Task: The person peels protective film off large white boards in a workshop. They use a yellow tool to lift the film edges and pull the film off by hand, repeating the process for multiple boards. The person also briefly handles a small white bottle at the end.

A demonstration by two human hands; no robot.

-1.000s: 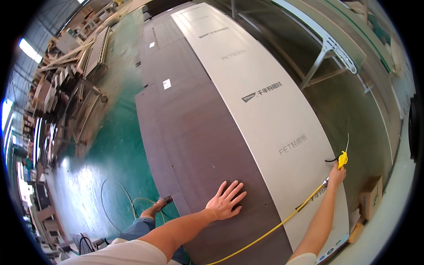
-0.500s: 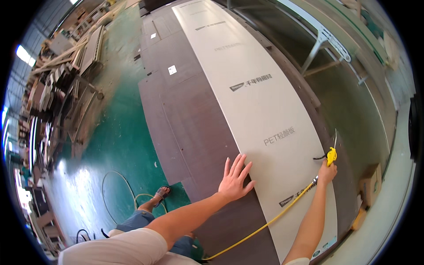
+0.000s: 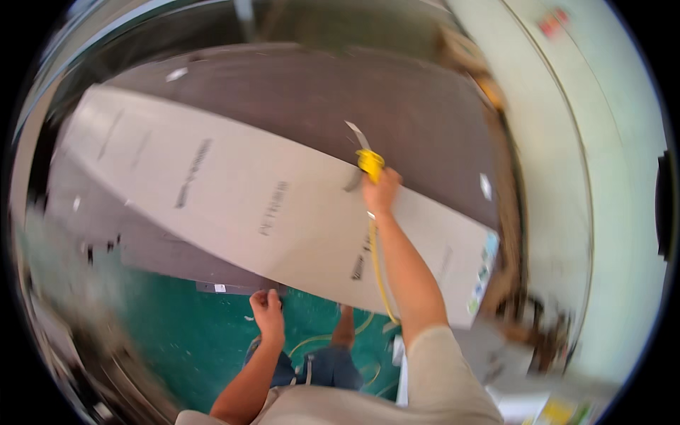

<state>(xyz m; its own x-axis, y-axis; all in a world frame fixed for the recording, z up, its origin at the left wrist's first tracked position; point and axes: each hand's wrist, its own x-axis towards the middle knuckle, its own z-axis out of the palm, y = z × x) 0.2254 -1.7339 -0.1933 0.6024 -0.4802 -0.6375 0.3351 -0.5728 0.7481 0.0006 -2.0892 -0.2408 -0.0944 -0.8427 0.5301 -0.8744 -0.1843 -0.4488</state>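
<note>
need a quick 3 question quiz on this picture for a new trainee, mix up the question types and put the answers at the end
1. Which hand holds the yellow air blow gun?

2. True or false: the pale printed panel lies underneath the brown boards.

3. Multiple choice: what colour is the hose that runs from the gun along the forearm?
a) red
b) yellow
c) blue

Key:
1. The right hand.
2. False; the panel lies on top of the boards.
3. b
</note>
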